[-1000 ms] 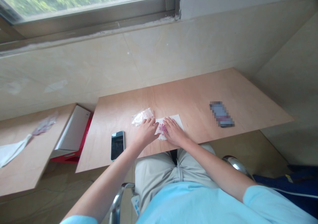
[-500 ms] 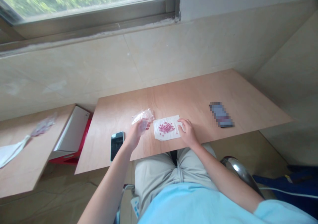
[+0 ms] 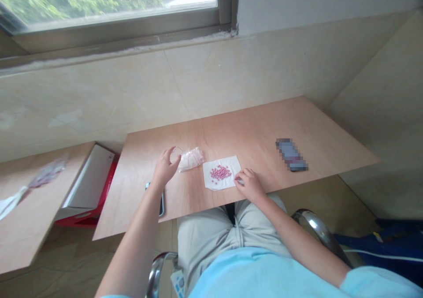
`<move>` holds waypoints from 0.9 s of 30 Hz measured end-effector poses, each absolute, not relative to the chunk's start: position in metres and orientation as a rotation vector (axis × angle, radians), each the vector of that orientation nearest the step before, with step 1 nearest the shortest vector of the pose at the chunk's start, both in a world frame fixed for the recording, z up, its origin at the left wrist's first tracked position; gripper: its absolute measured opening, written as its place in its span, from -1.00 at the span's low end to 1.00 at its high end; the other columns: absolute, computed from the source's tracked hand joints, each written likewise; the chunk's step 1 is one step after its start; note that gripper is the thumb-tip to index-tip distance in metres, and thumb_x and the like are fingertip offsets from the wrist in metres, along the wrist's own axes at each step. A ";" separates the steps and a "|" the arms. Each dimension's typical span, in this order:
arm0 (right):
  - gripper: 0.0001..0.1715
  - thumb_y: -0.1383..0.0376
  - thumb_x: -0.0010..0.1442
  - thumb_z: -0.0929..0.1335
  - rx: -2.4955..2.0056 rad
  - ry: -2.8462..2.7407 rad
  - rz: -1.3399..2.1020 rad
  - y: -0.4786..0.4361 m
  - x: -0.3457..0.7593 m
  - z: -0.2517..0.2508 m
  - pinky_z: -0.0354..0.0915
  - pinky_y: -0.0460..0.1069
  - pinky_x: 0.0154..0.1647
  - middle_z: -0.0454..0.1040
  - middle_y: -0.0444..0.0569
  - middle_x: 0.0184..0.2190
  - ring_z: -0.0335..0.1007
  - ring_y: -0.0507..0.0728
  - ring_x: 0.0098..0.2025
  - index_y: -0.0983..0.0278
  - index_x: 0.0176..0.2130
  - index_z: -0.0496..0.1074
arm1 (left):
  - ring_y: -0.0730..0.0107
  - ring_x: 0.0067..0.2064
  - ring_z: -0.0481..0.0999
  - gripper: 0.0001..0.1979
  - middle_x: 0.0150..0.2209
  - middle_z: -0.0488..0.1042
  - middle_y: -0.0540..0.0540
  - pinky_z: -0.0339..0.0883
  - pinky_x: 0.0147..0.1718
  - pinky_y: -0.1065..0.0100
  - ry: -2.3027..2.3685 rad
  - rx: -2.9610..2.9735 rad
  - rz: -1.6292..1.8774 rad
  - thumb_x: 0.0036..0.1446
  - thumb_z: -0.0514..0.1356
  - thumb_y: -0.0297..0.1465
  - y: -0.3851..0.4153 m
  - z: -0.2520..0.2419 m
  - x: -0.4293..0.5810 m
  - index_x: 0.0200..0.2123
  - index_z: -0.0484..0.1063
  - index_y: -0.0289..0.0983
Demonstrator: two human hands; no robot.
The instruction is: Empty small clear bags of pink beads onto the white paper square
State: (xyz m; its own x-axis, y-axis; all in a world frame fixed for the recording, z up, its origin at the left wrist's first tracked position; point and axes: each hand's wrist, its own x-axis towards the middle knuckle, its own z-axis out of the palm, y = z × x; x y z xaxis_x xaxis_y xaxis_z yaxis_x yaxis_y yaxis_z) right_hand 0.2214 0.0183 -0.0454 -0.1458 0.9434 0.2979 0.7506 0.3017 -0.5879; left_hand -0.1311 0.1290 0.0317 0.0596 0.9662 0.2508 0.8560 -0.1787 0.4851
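Note:
My left hand point(image 3: 165, 168) hovers over the wooden tabletop point(image 3: 251, 128) with curled fingers and nothing in them, just left of a clear plastic bag point(image 3: 191, 159) with red markings. A sheet of white paper point(image 3: 221, 173) lies to the right of the bag, with a heap of small pink beads point(image 3: 220, 173) on it. My right hand point(image 3: 251, 185) rests at the paper's near right corner, its fingertips on or against the edge. A black smartphone point(image 3: 159, 201) lies mostly hidden under my left wrist.
A pixelated dark object point(image 3: 291, 154) lies at the table's right. Left of the table are a second wooden board point(image 3: 36, 201) holding white fabric and a plastic bag, a white box point(image 3: 89, 176), and a red item point(image 3: 86, 216). A window and tiled wall are beyond.
My left hand has drawn back left from the plastic bag, which now lies on the table. My right hand has moved from the paper's right edge toward its near corner.

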 end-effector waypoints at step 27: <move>-0.91 0.38 0.25 0.35 -1.453 -1.867 0.500 0.032 0.213 -0.045 0.34 0.08 -0.08 0.51 0.00 -0.28 0.42 0.22 -0.16 0.21 -0.26 0.48 | -0.09 0.44 0.05 -0.37 0.37 0.18 -0.39 -0.30 0.39 -0.21 1.934 2.265 0.661 0.32 0.04 -0.20 0.113 -0.033 -0.089 0.37 0.11 -0.34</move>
State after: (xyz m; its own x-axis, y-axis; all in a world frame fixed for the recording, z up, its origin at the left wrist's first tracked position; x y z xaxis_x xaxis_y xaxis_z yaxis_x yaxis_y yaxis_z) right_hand 0.2130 0.0317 -0.0452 -0.1181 0.9486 0.2936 0.6748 0.2936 -0.6771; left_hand -0.0889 0.1131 -0.0327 0.1042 0.9589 0.2639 0.9199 -0.1938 0.3410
